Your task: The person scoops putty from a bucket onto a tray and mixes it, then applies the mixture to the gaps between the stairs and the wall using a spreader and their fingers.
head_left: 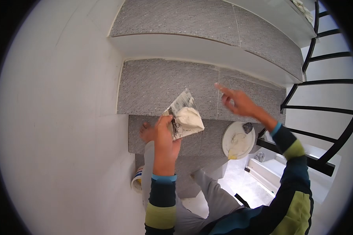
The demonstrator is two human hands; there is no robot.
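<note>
My left hand [166,135] is closed around a wide putty knife [181,102], thumb on top, holding it above the edge of a grey step. A thick mound of white putty [189,118] lies on its blade, and thinner smears spread towards the upper corner. My right hand [239,103] is apart from the tool, over the right part of the same step [157,80]. Its index finger points out near the joint between two tiles, with the other fingers loosely bent. It holds nothing that I can see.
On a lower step at right is a round white lid [224,143] with putty, a dark lump [247,127] and something yellow. A bucket [137,181] stands by the left wall [66,117]. Black railing [319,82] runs along the right. My bare foot [146,133] rests below.
</note>
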